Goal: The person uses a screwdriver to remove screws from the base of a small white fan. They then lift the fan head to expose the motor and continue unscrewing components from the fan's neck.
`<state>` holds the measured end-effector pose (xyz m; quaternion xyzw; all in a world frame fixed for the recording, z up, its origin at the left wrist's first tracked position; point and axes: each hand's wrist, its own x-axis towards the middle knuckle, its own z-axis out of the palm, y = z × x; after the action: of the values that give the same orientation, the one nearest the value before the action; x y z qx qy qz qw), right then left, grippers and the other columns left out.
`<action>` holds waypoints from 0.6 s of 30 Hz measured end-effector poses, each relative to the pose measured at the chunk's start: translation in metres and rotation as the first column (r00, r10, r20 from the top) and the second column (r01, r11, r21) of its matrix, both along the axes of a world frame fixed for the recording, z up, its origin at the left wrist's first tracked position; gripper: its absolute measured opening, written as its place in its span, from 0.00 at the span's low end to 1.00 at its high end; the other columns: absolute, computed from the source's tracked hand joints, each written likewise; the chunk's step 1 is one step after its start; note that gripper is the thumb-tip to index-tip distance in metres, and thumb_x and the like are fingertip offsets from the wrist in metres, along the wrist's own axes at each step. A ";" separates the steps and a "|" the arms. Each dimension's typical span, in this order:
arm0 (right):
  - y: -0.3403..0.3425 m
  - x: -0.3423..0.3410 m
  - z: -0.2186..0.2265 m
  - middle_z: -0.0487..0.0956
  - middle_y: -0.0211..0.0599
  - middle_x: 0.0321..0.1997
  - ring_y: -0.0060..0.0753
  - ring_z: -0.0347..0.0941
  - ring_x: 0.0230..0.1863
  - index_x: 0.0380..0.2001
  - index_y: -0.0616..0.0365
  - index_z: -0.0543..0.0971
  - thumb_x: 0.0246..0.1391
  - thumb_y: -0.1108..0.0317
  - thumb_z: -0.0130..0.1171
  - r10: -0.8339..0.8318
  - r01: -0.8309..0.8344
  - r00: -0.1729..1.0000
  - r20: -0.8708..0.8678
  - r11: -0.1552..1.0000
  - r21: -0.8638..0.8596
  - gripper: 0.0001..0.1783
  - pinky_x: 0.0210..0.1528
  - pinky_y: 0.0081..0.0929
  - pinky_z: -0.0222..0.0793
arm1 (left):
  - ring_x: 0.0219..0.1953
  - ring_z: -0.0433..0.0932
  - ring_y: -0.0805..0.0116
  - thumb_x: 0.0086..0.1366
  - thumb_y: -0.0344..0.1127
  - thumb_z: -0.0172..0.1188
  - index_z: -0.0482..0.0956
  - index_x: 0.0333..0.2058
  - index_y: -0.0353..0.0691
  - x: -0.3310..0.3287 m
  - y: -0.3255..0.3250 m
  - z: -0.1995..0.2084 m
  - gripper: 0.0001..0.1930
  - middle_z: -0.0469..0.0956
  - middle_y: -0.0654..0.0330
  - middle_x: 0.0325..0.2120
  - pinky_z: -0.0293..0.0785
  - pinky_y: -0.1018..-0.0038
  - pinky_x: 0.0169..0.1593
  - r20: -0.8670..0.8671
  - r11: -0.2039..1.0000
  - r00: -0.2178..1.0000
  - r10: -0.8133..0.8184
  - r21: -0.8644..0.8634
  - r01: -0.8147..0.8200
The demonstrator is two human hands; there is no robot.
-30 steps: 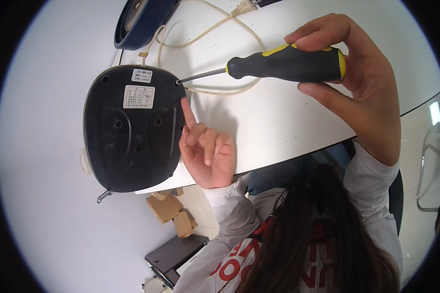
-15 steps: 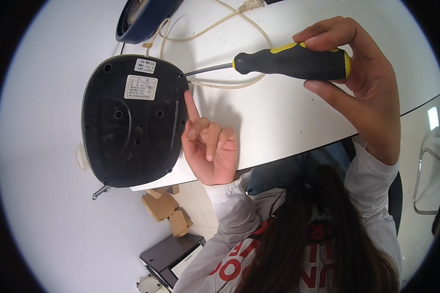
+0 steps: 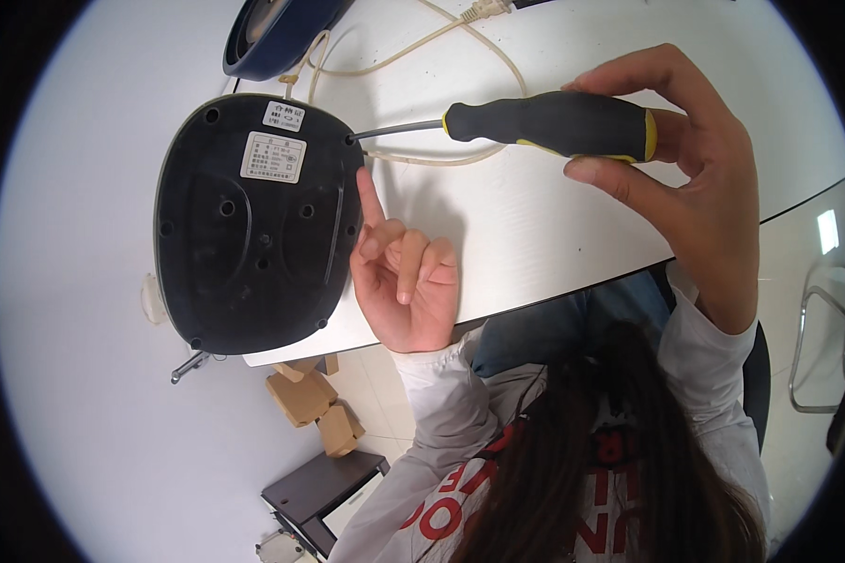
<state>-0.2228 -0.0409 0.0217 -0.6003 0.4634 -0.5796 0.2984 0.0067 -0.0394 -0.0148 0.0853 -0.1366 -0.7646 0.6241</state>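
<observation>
As our right hand (image 3: 709,178) grips the screwdriver (image 3: 507,122), its handle (image 3: 573,122) now rolled yellow-side down, suggesting a turning stroke, our half-curled, empty left hand (image 3: 408,277) touches the black appliance base (image 3: 286,253) overhanging the desk's (image 3: 535,244) left edge.

Bright, soft-shadowed, dark fisheye edges

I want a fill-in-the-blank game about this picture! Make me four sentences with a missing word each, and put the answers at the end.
The screwdriver is in the person's ____ hand.
Besides black, its handle is coloured ____.
The appliance base that the metal shaft points at is coloured ____.
The number of white labels on that base is ____.

Missing words: right; yellow; black; two.
</observation>
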 end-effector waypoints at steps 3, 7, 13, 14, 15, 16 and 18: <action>0.003 0.000 0.001 0.74 0.31 0.27 0.24 0.75 0.27 0.40 0.56 0.74 0.45 0.71 0.63 -0.065 0.070 0.988 -0.141 0.997 0.029 0.17 0.27 0.15 0.68 | 0.13 0.57 0.82 0.66 0.34 0.39 0.49 0.62 0.42 0.000 0.000 0.000 0.26 0.77 0.75 0.29 0.57 0.82 0.27 -0.004 1.000 1.000 -0.002 0.002 0.002; 0.005 0.000 0.003 0.71 0.32 0.26 0.19 0.65 0.22 0.44 0.56 0.71 0.49 0.71 0.58 0.007 0.029 0.964 -0.265 0.991 0.134 0.17 0.21 0.14 0.55 | 0.13 0.58 0.82 0.66 0.33 0.40 0.49 0.62 0.42 -0.001 0.000 0.003 0.26 0.77 0.74 0.30 0.57 0.82 0.27 0.006 1.000 1.000 0.002 -0.001 -0.002; 0.012 0.013 -0.011 0.70 0.34 0.33 0.19 0.63 0.25 0.46 0.54 0.65 0.50 0.74 0.56 -0.033 0.022 0.978 -0.206 0.998 -0.055 0.20 0.21 0.13 0.54 | 0.14 0.58 0.82 0.64 0.31 0.41 0.48 0.62 0.42 -0.001 0.000 0.002 0.27 0.77 0.74 0.31 0.58 0.82 0.28 -0.006 1.000 1.000 0.005 -0.005 -0.005; 0.012 0.013 -0.013 0.70 0.34 0.35 0.19 0.64 0.25 0.46 0.54 0.65 0.49 0.74 0.56 -0.008 -0.001 0.982 -0.190 0.999 -0.046 0.20 0.21 0.14 0.55 | 0.14 0.58 0.82 0.64 0.31 0.41 0.48 0.62 0.42 -0.001 0.000 0.003 0.28 0.78 0.74 0.31 0.58 0.82 0.28 -0.009 1.000 1.000 0.004 -0.004 -0.004; 0.011 0.013 -0.012 0.71 0.34 0.36 0.20 0.64 0.25 0.45 0.54 0.65 0.49 0.73 0.56 0.006 -0.007 0.985 -0.175 1.000 -0.006 0.19 0.21 0.14 0.56 | 0.14 0.59 0.82 0.64 0.30 0.41 0.48 0.62 0.42 -0.001 0.000 0.003 0.28 0.77 0.74 0.31 0.58 0.82 0.28 -0.010 1.000 1.000 0.009 -0.002 -0.009; 0.012 0.012 -0.010 0.71 0.34 0.36 0.20 0.65 0.25 0.45 0.54 0.65 0.49 0.73 0.57 0.016 -0.011 0.987 -0.160 0.999 0.034 0.19 0.21 0.14 0.56 | 0.14 0.59 0.82 0.64 0.30 0.41 0.48 0.62 0.42 -0.002 0.000 0.003 0.28 0.77 0.74 0.31 0.58 0.82 0.28 -0.010 1.000 1.000 0.013 0.000 -0.013; 0.014 0.008 0.004 0.73 0.34 0.35 0.21 0.66 0.25 0.43 0.55 0.67 0.50 0.70 0.56 0.007 0.016 0.991 -0.130 0.984 0.177 0.16 0.21 0.15 0.58 | 0.15 0.59 0.82 0.63 0.30 0.42 0.50 0.62 0.41 -0.003 0.001 0.005 0.27 0.76 0.72 0.30 0.58 0.81 0.30 -0.034 0.999 0.999 0.013 0.032 -0.012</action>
<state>-0.2149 -0.0273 0.0260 -0.6070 0.5328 -0.4962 0.3185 0.0040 -0.0388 -0.0101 0.0828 -0.1132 -0.7642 0.6296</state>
